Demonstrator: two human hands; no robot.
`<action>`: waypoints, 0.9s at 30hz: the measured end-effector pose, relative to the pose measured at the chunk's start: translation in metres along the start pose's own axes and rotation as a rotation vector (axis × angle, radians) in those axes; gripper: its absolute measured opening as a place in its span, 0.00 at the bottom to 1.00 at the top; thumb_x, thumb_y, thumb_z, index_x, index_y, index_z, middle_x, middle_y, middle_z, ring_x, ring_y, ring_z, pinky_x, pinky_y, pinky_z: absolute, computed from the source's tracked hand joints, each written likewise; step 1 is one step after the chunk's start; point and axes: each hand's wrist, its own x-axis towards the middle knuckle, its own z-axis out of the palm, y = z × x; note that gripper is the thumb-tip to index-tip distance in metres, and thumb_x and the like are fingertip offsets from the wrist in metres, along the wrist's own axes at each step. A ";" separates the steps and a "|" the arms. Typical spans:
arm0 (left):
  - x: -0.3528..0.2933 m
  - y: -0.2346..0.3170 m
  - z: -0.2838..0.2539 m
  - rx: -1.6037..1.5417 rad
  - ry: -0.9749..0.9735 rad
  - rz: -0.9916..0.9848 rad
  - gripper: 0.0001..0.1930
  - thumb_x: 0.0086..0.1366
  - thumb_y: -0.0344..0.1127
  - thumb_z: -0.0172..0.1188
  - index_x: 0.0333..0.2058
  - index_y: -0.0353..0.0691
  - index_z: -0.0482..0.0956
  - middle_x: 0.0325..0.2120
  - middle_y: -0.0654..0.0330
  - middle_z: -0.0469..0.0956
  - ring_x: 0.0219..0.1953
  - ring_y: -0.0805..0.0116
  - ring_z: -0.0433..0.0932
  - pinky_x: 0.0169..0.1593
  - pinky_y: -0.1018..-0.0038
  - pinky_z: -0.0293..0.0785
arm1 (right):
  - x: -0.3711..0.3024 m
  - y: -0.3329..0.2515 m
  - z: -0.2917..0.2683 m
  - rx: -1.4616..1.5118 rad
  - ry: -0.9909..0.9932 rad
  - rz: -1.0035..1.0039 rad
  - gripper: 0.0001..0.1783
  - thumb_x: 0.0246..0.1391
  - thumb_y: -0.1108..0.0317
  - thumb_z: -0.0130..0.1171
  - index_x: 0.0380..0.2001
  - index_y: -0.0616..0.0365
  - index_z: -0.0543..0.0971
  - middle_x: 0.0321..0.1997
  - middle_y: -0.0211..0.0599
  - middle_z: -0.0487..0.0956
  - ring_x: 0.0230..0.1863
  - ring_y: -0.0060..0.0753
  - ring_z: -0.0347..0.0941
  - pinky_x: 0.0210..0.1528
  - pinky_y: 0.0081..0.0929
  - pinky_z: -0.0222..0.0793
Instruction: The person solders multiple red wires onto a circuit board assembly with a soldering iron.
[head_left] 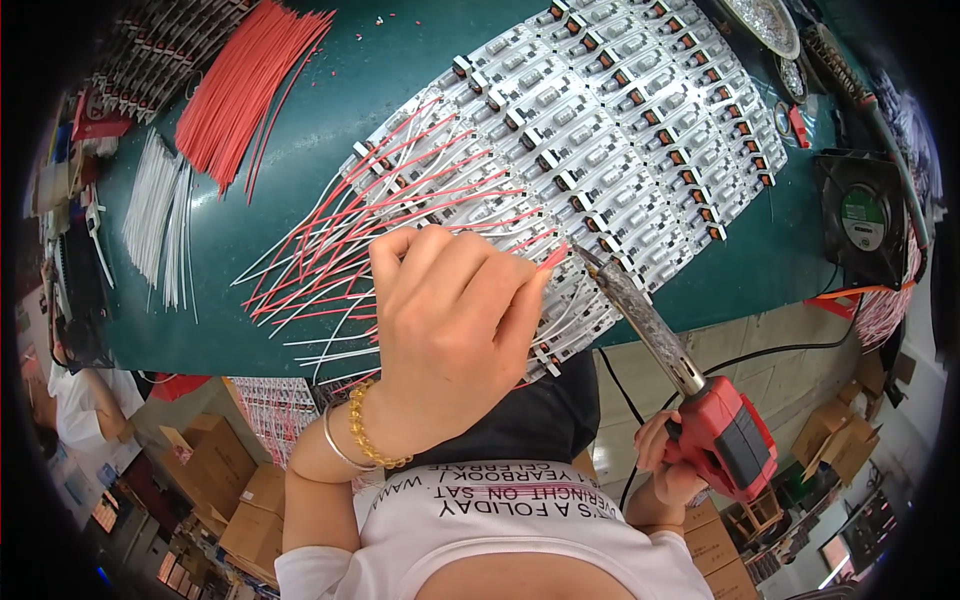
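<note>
My left hand (445,315) is closed in a pinch on a red wire (555,256), holding its end down at the panel of small circuit boards (610,125). My right hand (668,468) grips the red and black handle of a soldering gun (725,435). The gun's dark tip meets the board close beside the pinched wire end; whether they touch I cannot tell. Red and white wires (330,235) fan out leftward from the rows beside my left hand. My palm hides part of them.
On the green table (290,150) lie a bundle of red wires (235,95) and a bundle of white wires (155,215). A black fan (862,220) stands at the right edge. A metal dish (765,25) sits at the far right. A black cable (780,348) hangs below the table edge.
</note>
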 end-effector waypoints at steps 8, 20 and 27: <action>0.002 0.000 -0.003 -0.013 -0.030 -0.009 0.08 0.53 0.29 0.68 0.24 0.43 0.76 0.21 0.65 0.67 0.26 0.64 0.67 0.40 0.65 0.58 | -0.001 0.012 -0.013 -0.192 -0.062 -0.166 0.34 0.48 0.33 0.62 0.14 0.55 0.72 0.15 0.29 0.71 0.18 0.28 0.69 0.22 0.24 0.63; 0.003 0.001 -0.004 0.004 -0.041 -0.012 0.08 0.53 0.29 0.68 0.24 0.43 0.75 0.21 0.65 0.68 0.26 0.64 0.67 0.40 0.65 0.59 | -0.003 0.014 -0.012 -0.244 -0.089 -0.193 0.32 0.54 0.37 0.59 0.13 0.55 0.72 0.15 0.30 0.72 0.18 0.30 0.71 0.22 0.25 0.65; 0.001 -0.006 -0.003 -0.195 -0.004 0.034 0.06 0.53 0.28 0.68 0.28 0.40 0.79 0.23 0.64 0.73 0.29 0.63 0.70 0.43 0.65 0.63 | 0.002 0.020 -0.018 -0.139 -0.181 -0.305 0.49 0.51 0.29 0.54 0.57 0.64 0.66 0.11 0.22 0.66 0.12 0.22 0.64 0.20 0.23 0.64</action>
